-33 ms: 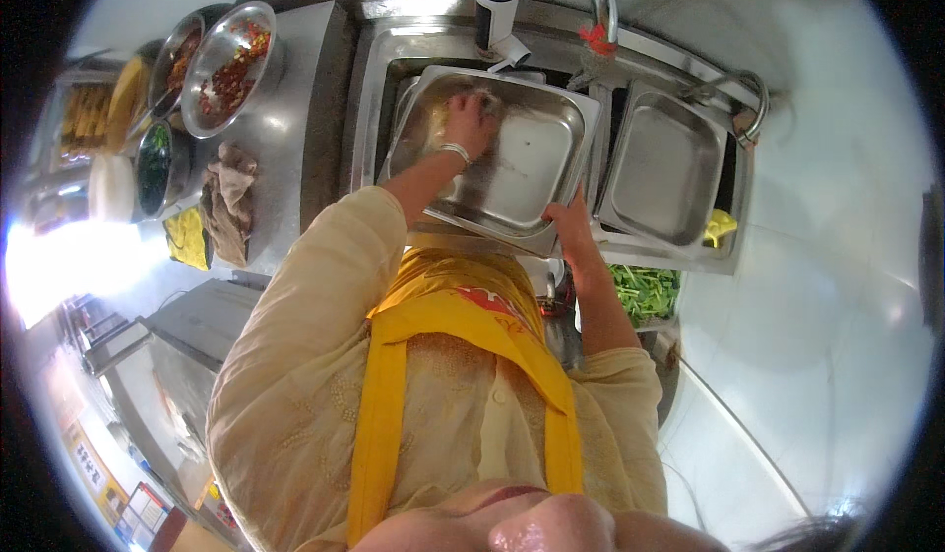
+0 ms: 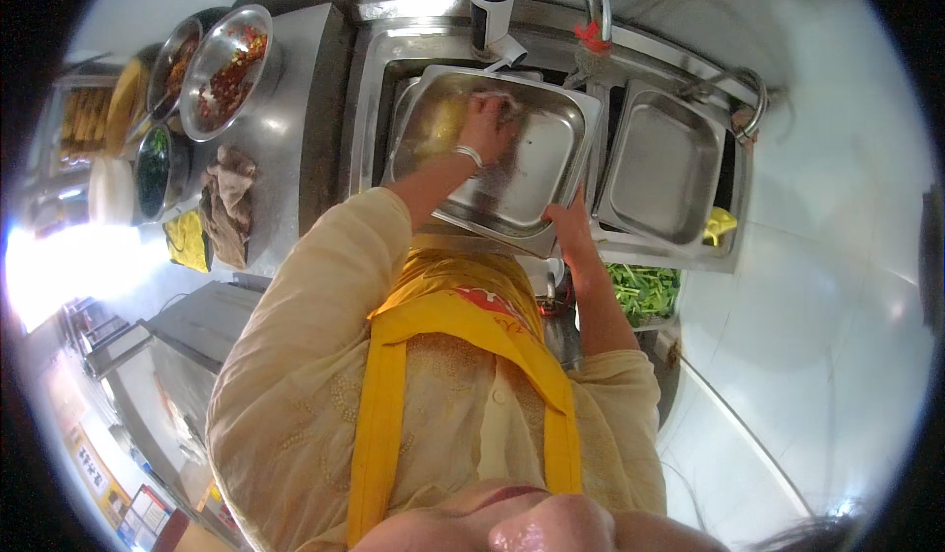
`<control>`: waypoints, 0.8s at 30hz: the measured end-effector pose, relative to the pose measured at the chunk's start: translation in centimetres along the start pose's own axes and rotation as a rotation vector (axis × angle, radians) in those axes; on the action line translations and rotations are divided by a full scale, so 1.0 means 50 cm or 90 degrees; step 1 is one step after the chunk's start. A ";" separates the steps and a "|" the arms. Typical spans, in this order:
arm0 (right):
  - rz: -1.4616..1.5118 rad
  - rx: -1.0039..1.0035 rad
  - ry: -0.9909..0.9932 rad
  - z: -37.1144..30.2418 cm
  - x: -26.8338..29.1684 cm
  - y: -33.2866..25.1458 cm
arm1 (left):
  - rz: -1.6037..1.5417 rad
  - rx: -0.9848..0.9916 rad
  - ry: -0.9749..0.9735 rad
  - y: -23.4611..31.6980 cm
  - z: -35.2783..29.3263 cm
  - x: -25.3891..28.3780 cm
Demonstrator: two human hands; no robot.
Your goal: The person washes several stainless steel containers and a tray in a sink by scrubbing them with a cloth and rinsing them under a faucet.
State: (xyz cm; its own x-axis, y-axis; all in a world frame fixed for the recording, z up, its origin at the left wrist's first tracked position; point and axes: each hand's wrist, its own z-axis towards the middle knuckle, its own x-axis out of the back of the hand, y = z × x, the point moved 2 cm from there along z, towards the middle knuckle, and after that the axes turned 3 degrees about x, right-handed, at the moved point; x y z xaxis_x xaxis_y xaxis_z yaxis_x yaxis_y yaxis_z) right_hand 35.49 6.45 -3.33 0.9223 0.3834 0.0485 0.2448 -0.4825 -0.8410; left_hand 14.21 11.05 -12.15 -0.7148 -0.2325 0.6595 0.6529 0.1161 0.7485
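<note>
A rectangular stainless steel pan (image 2: 532, 168) rests tilted across the left basin of the sink. Inside it, my left hand (image 2: 487, 129) presses on the bottom with curled fingers. Something pale or greyish shows at the fingertips, too blurred to name. My right hand (image 2: 568, 225) grips the pan's near right corner, thumb over the rim. A second steel pan (image 2: 661, 168) lies in the right basin, apart from both hands.
A chrome faucet (image 2: 595, 1) with a red tie hangs over the sink, beside a black-and-white fixture (image 2: 491, 16). On the left counter stand a bowl of chopped chillies (image 2: 226, 75) and a brown rag (image 2: 228, 203). Leafy greens (image 2: 645, 294) sit below right.
My left hand has slid a little to the right along the pan's bottom. My right hand keeps its grip on the corner.
</note>
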 end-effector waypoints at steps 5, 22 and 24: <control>0.015 0.066 0.017 -0.010 0.000 -0.001 | -0.107 -0.017 -0.195 0.120 -0.032 -0.066; 0.148 0.078 0.178 -0.055 0.003 0.057 | 0.160 -0.001 -0.575 0.082 -0.175 0.092; 0.147 0.072 0.189 -0.061 0.003 0.046 | 0.163 -0.010 -0.530 0.021 -0.174 0.111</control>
State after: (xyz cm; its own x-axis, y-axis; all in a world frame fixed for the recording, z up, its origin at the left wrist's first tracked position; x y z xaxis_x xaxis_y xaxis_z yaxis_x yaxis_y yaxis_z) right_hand 37.09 2.98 -3.61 0.9997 0.0229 -0.0096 0.0013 -0.4332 -0.9013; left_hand 13.09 1.48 -8.31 -0.4927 0.5810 0.6478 0.8176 0.0543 0.5732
